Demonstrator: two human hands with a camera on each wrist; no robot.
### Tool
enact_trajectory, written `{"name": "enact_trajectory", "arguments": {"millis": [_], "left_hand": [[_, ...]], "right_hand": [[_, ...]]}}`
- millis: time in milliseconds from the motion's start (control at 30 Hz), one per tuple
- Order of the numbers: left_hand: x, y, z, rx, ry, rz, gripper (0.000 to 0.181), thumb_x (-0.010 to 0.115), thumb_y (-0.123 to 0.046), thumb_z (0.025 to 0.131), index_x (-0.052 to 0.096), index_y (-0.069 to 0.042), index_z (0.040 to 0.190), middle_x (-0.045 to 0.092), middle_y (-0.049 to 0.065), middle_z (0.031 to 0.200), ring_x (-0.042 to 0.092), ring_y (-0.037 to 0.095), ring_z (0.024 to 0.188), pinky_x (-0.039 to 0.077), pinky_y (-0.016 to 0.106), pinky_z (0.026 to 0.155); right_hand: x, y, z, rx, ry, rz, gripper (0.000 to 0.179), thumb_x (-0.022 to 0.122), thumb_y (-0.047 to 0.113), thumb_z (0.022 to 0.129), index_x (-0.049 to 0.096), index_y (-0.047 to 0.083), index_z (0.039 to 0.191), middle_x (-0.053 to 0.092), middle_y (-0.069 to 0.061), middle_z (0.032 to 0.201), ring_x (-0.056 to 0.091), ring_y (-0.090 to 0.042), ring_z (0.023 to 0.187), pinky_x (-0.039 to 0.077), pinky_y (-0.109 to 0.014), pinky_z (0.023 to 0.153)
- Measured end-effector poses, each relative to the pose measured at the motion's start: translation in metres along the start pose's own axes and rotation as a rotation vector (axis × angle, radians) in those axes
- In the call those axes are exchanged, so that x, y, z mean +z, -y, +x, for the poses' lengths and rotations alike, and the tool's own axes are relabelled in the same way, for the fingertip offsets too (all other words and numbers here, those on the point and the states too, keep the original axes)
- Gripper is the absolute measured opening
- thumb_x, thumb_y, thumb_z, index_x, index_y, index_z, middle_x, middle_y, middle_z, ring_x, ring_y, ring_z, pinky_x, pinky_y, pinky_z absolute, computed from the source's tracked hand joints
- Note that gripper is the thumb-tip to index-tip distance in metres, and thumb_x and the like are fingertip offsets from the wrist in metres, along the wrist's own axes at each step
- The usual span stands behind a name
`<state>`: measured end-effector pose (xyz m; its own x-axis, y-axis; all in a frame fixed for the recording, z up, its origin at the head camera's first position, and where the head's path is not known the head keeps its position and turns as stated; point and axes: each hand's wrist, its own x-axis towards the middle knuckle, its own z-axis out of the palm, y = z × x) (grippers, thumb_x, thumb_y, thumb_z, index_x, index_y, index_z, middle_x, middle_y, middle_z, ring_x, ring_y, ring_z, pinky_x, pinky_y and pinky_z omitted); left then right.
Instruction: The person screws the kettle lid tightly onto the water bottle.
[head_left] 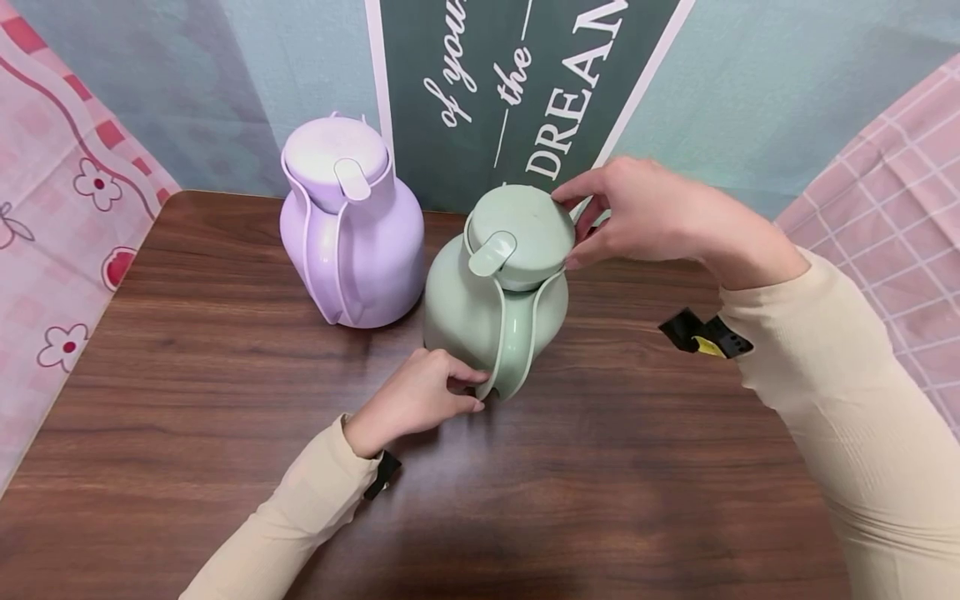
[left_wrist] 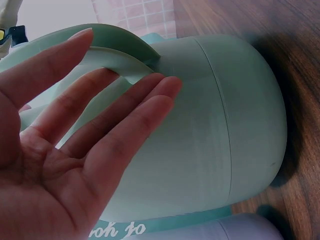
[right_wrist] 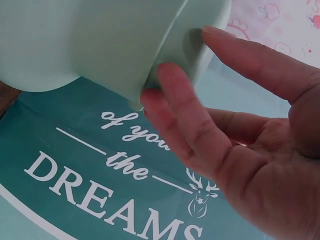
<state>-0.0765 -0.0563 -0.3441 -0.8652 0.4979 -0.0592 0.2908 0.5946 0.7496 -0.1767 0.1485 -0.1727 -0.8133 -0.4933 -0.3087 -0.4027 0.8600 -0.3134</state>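
A pale green vacuum jug [head_left: 465,300] with a round lid [head_left: 525,225] stands upright on the wooden table. Its handle [head_left: 516,342] points towards me. My left hand [head_left: 420,392] is at the lower end of that handle; in the left wrist view its fingers [left_wrist: 125,120] are mostly straight beside the jug's body [left_wrist: 180,150], not wrapped around the handle. At the lid's right side is my right hand [head_left: 652,212]. Thumb and fingertips touch the lid's edge, and in the right wrist view the fingers [right_wrist: 195,125] look extended against the green lid [right_wrist: 192,45].
A lilac jug [head_left: 382,242] of the same shape stands close on the left. Behind both hangs a blue cloth with a dark green lettered panel [head_left: 517,92]. Pink patterned cloths [head_left: 52,250] hang at the left and right sides. The brown table [head_left: 585,483] extends in front.
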Motion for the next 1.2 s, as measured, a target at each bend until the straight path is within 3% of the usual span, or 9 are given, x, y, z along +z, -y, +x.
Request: {"name": "enact_trajectory", "arguments": {"millis": [200,433,667,967,1067,1200], "left_hand": [[0.0005,0.0009,-0.0001,0.013,-0.007,0.003,0.028,0.075,-0.017,0.073,0.072,-0.011,0.100,0.069,-0.003,0.095,0.062,0.013,0.092,0.046,0.030,0.080],[0.0005,0.0012,-0.0001,0.017,-0.006,0.003,0.028,0.075,-0.017,0.073,0.072,-0.011,0.100,0.069,-0.003,0.095,0.062,0.013,0.092,0.046,0.030,0.080],[0.0001,0.0015,-0.0004,0.017,-0.006,-0.001,0.028,0.075,-0.017,0.073,0.072,-0.011,0.101,0.069,-0.003,0.096,0.062,0.011,0.091,0.046,0.029,0.079],[-0.0001,0.0011,-0.0002,0.009,-0.001,-0.006,0.028,0.075,-0.017,0.074,0.072,-0.011,0.101,0.069,-0.004,0.096,0.062,0.012,0.092,0.046,0.029,0.079],[-0.0006,0.0010,-0.0003,0.011,-0.005,-0.006,0.028,0.075,-0.017,0.073,0.072,-0.012,0.101,0.069,-0.004,0.096,0.062,0.012,0.092,0.046,0.029,0.080],[-0.0008,0.0009,-0.0002,0.008,-0.003,-0.005,0.029,0.075,-0.017,0.074,0.072,-0.012,0.101,0.068,-0.004,0.096,0.061,0.012,0.093,0.046,0.029,0.081]], "right_hand": [[-0.0058,-0.0028,0.0044,-0.061,0.121,0.159,0.083,0.074,0.009,0.076,0.026,0.011,0.144,0.047,-0.013,0.130,0.059,-0.027,0.102,0.048,-0.033,0.080],[-0.0084,-0.0017,0.0064,-0.134,0.149,0.140,0.075,0.074,0.009,0.075,0.036,0.010,0.140,0.036,-0.005,0.140,0.055,-0.026,0.107,0.046,-0.033,0.086],[-0.0058,-0.0004,0.0049,-0.091,0.111,0.097,0.074,0.075,0.013,0.075,0.038,0.006,0.138,0.045,-0.009,0.130,0.062,-0.024,0.096,0.048,-0.034,0.079],[-0.0019,0.0032,0.0014,-0.053,-0.010,-0.075,0.064,0.078,0.022,0.071,0.051,0.010,0.128,0.062,-0.008,0.108,0.063,-0.018,0.089,0.045,-0.035,0.074],[-0.0024,0.0027,0.0011,-0.041,-0.019,-0.067,0.059,0.078,0.022,0.070,0.055,0.011,0.124,0.066,-0.005,0.098,0.061,-0.017,0.091,0.043,-0.033,0.072],[-0.0050,-0.0015,0.0045,-0.037,0.020,-0.018,0.063,0.078,0.021,0.071,0.052,0.013,0.128,0.064,-0.004,0.105,0.061,-0.016,0.092,0.043,-0.031,0.073]]}}
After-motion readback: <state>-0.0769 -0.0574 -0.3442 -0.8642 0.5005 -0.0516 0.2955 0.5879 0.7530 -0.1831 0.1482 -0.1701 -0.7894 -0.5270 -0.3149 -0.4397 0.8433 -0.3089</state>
